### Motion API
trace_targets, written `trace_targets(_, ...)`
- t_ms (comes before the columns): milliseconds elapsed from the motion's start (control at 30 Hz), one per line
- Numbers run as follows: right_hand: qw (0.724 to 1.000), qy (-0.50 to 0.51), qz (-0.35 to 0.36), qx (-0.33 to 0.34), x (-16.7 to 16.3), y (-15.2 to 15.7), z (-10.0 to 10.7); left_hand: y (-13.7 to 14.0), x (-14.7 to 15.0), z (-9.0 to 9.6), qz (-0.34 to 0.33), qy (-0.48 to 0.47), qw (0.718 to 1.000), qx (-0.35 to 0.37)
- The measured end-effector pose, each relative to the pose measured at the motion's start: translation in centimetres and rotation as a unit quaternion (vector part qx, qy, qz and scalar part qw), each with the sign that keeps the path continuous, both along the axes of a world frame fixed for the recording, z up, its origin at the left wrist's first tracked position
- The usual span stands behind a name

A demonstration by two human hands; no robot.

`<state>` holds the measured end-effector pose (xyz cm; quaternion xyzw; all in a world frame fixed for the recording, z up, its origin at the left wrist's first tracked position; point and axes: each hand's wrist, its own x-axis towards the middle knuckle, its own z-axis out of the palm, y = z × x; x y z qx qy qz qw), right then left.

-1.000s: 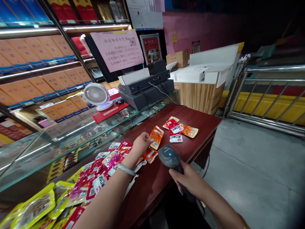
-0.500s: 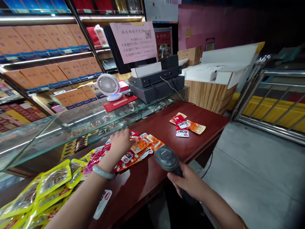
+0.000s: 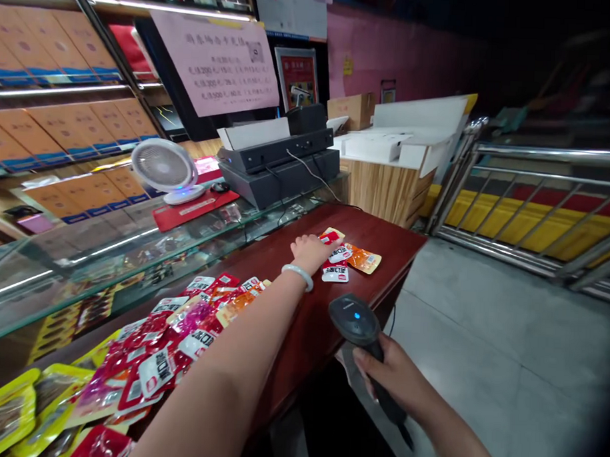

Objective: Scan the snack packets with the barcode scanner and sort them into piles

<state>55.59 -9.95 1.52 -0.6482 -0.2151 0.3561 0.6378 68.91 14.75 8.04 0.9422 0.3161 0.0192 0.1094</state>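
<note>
My left hand (image 3: pixel 311 251), with a pale bangle at the wrist, reaches over the small group of snack packets at the table's far right. Its fingers are bent down around a red snack packet (image 3: pixel 329 238); the fingertips are partly hidden. Beside it lie an orange packet (image 3: pixel 364 259) and a red-and-white packet (image 3: pixel 335 274). In my right hand (image 3: pixel 393 371) is a dark handheld barcode scanner (image 3: pixel 356 319), its head tilted up with a blue light showing. Under my left forearm spreads a large heap of red, white and orange packets (image 3: pixel 195 341).
Yellow-edged packets (image 3: pixel 8 405) lie at the lower left of the brown table (image 3: pixel 389 235). Behind it run a glass display counter (image 3: pixel 99 248), a small white fan (image 3: pixel 164 167) and a dark cash drawer (image 3: pixel 281 174). A metal railing (image 3: pixel 537 176) stands to the right.
My left hand has gone from the large heap to the small group on the right. The scanner's head now shows a blue light. The view has shifted right.
</note>
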Motion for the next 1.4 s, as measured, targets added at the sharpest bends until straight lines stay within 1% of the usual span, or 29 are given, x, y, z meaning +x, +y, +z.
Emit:
trace_targets(100,1.000,0.007,-0.020,0.003,0.5,-0.5,-0.6,-0.2,1.3,-0.9,0.006,0.004,1.000,-0.002)
trace_targets(233,1.000,0.009,-0.022,0.003,1.0,-0.6,-0.5,1.4,0.7,-1.6,0.018,0.009,0.998,-0.062)
trace_targets(300,0.999,0.016,-0.029,0.009,1.2,-0.3,-0.2,2.7,-0.1,-1.9,0.022,-0.030,0.996,-0.086)
trace_targets(367,0.999,0.012,-0.034,0.017,1.3,0.1,0.1,4.0,-1.0,-2.0,0.022,-0.099,0.989,-0.105)
trace_targets(467,0.998,-0.010,-0.041,0.039,1.5,0.9,0.6,5.4,-2.4,-2.0,0.006,-0.205,0.965,-0.164)
trace_targets(533,0.997,-0.024,-0.051,0.052,1.4,1.3,1.3,5.8,-3.6,-1.9,-0.014,-0.251,0.940,-0.229)
trace_targets(633,0.995,-0.043,-0.059,0.067,1.1,1.9,2.5,6.1,-6.2,-1.7,-0.078,-0.263,0.905,-0.324)
trace_targets(700,0.994,-0.056,-0.056,0.082,0.7,2.3,3.3,6.2,-8.7,-1.6,-0.119,-0.251,0.894,-0.352)
trace_targets(767,0.992,-0.063,-0.051,0.092,0.2,2.7,3.7,6.2,-11.3,-1.6,-0.131,-0.239,0.895,-0.353)
trace_targets(867,0.992,-0.056,-0.035,0.105,-0.8,3.4,3.8,6.3,-15.1,-1.6,-0.115,-0.221,0.909,-0.333)
trace_targets(967,0.994,-0.036,-0.006,0.106,-2.1,4.2,3.6,6.3,-18.1,-1.1,-0.107,-0.206,0.929,-0.290)
trace_targets(1033,0.995,-0.032,0.016,0.094,-2.9,4.7,3.6,6.7,-19.8,-0.5,-0.085,-0.190,0.944,-0.255)
trace_targets(1100,0.995,-0.034,0.042,0.082,-3.7,5.1,3.5,7.6,-21.5,0.5,-0.046,-0.147,0.965,-0.212)
trace_targets(1167,0.994,-0.029,0.068,0.077,-4.2,5.4,3.3,8.8,-23.2,1.8,-0.010,-0.074,0.987,-0.141)
trace_targets(1233,0.993,-0.014,0.087,0.076,-4.5,5.7,2.9,10.0,-24.4,3.0,0.008,-0.009,1.000,-0.023)
trace_targets(1267,0.993,-0.008,0.093,0.075,-4.6,5.7,2.7,10.4,-24.6,3.5,0.015,0.007,0.999,0.042)
trace_targets(1300,0.992,-0.005,0.098,0.074,-4.6,5.7,2.4,10.5,-24.6,3.8,0.019,0.010,0.995,0.099)
trace_targets(1333,0.993,-0.003,0.099,0.070,-4.6,5.7,2.2,10.3,-24.3,4.0,0.016,0.002,0.990,0.140)
trace_targets(1367,0.993,-0.001,0.097,0.065,-4.5,5.6,2.1,9.8,-23.7,4.0,0.001,-0.014,0.987,0.158)
trace_targets(1400,0.994,-0.001,0.092,0.059,-4.3,5.4,1.9,9.0,-22.7,3.9,-0.024,-0.031,0.987,0.155)
